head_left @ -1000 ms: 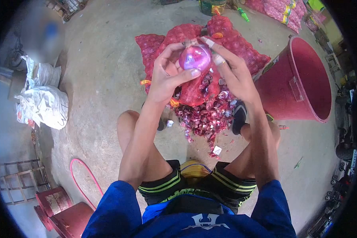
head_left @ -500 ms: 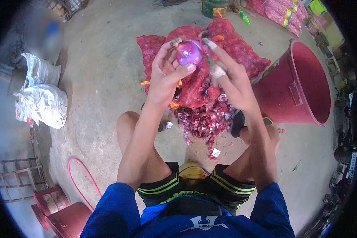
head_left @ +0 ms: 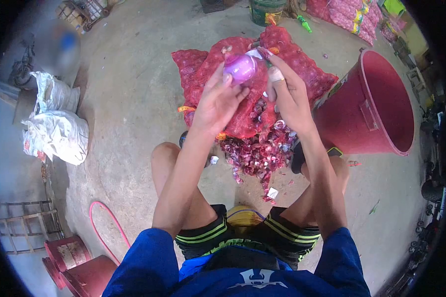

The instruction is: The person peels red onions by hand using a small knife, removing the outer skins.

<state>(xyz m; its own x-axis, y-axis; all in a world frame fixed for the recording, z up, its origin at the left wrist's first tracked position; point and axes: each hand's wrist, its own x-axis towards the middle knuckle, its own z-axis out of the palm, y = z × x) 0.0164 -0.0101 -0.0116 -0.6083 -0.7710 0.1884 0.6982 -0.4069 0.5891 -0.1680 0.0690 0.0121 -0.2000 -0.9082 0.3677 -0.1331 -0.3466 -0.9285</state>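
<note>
My left hand [head_left: 219, 101] is closed around a shiny purple-red onion [head_left: 240, 68], held up in front of me with its smooth side showing. Close to the onion's right side is my right hand [head_left: 290, 96], its fingers bent and white tape around the thumb. A bit of green shows between that thumb and forefinger, seemingly the grip of a small tool; its shape is mostly hidden. Something thin and whitish lies between the forefinger and the onion, too blurred to name. Beneath both hands are red mesh sacks of onions [head_left: 302, 64] and a heap of onion skins [head_left: 257, 153].
A large red plastic bin [head_left: 339, 119] leans at the right. White sacks [head_left: 59, 131] stand on the left. Farther back are a dark green bucket [head_left: 267, 14] and more mesh sacks [head_left: 344, 15]. A pink hoop [head_left: 109, 218] is at lower left.
The onion has been turned in my left hand and shifted slightly right. My right hand has closed in, its thumb and forefinger now nearer together beside the onion.
</note>
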